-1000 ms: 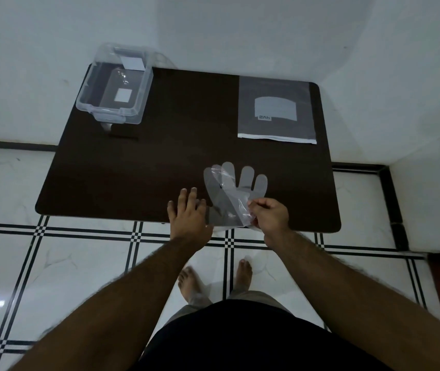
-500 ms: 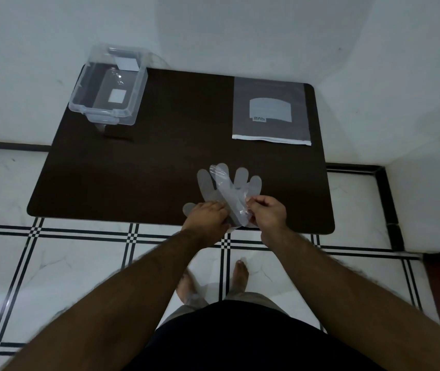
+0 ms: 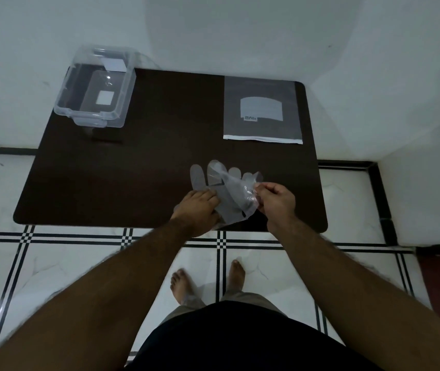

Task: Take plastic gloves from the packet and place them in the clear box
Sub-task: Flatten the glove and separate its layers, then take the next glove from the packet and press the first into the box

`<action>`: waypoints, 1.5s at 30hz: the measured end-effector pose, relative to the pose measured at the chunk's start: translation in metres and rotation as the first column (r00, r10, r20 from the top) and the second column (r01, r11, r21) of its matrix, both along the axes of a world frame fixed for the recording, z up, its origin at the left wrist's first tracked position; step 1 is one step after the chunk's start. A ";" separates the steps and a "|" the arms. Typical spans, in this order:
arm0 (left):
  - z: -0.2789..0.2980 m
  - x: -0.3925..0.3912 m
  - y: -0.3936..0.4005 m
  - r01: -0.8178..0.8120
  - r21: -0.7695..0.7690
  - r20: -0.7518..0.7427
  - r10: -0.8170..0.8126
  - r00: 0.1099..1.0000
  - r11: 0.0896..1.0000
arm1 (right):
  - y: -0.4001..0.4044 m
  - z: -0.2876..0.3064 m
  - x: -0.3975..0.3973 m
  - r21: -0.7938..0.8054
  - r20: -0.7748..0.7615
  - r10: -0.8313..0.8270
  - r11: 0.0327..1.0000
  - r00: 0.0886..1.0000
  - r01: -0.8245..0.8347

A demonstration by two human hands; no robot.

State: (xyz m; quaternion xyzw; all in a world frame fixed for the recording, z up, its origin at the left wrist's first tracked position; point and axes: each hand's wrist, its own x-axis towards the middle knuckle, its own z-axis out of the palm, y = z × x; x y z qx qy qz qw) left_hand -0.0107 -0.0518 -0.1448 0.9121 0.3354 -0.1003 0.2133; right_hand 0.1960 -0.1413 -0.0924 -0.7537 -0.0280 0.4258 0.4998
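Thin clear plastic gloves (image 3: 226, 194) lie near the front edge of the dark table (image 3: 133, 170), their fingers pointing away from me. My left hand (image 3: 200, 210) presses down on the cuff end of the gloves. My right hand (image 3: 275, 200) pinches the right edge of the top glove and lifts it, so that glove peels up and folds leftward. The grey glove packet (image 3: 263, 111) lies flat at the table's back right. The clear box (image 3: 98, 87) stands open at the back left corner, with white labels on its bottom and far wall.
White walls stand close behind and to the right of the table. The floor below is white tile with black checked lines, and my bare feet (image 3: 208, 282) stand just in front of the table's edge.
My left hand slid right from the bare table onto the gloves' cuff. My right hand raised the top glove's edge, which now peels up from the one beneath.
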 end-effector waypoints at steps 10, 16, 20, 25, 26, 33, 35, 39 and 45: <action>-0.013 0.006 0.005 0.176 -0.049 -0.207 -0.183 0.961 0.983 | 0.014 0.024 0.013 0.064 0.047 -0.036 0.997 0.998 0.033; -0.011 0.008 0.012 0.264 -0.025 -0.240 -0.262 0.935 0.964 | 0.025 0.043 0.027 0.141 0.081 -0.113 0.985 0.990 0.101; -0.011 0.011 0.018 0.231 -0.048 -0.266 -0.235 0.935 0.972 | 0.031 0.058 0.032 0.180 0.103 -0.122 0.978 0.987 0.102; 0.002 0.021 0.024 0.169 -0.121 -0.305 -0.199 0.931 0.978 | 0.043 0.075 0.038 0.227 0.108 -0.097 0.971 0.989 0.070; 0.003 0.023 0.025 0.173 -0.118 -0.315 -0.202 0.927 0.978 | 0.044 0.079 0.039 0.231 0.113 -0.081 0.972 0.990 0.053; 0.010 0.027 0.037 0.220 -0.072 -0.394 -0.230 0.890 0.973 | 0.054 0.097 0.038 0.266 0.184 0.025 0.961 0.983 -0.075; 0.011 0.029 0.042 0.234 -0.067 -0.397 -0.241 0.886 0.970 | 0.057 0.099 0.038 0.261 0.186 0.039 0.961 0.982 -0.088; 0.022 0.044 0.046 0.217 0.023 -0.239 -0.206 0.949 0.976 | 0.060 0.102 0.041 0.263 0.177 0.064 0.959 0.982 -0.110; 0.024 0.078 0.057 0.185 0.012 -0.192 -0.180 0.965 0.983 | 0.063 0.093 0.047 0.198 0.222 0.073 0.973 0.972 -0.118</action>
